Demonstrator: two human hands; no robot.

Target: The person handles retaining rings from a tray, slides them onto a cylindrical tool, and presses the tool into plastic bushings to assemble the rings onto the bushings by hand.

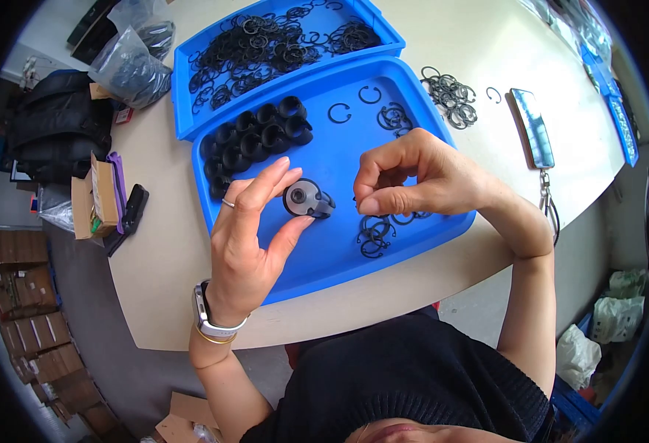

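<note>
Left hand [243, 232]: grip clamped on 1 cap [300, 196], held over blue tray [306, 258]. Right hand [420, 176]: grip pinched together, apart from cap; contents, if any, unclear. Rings [374, 236] lie below it.

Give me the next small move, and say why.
Probably bring the right hand to the black-and-grey part: the left hand holds it over the blue tray, and the right fingertips hover beside loose rings, though what they pinch, if anything, is unclear.
</note>
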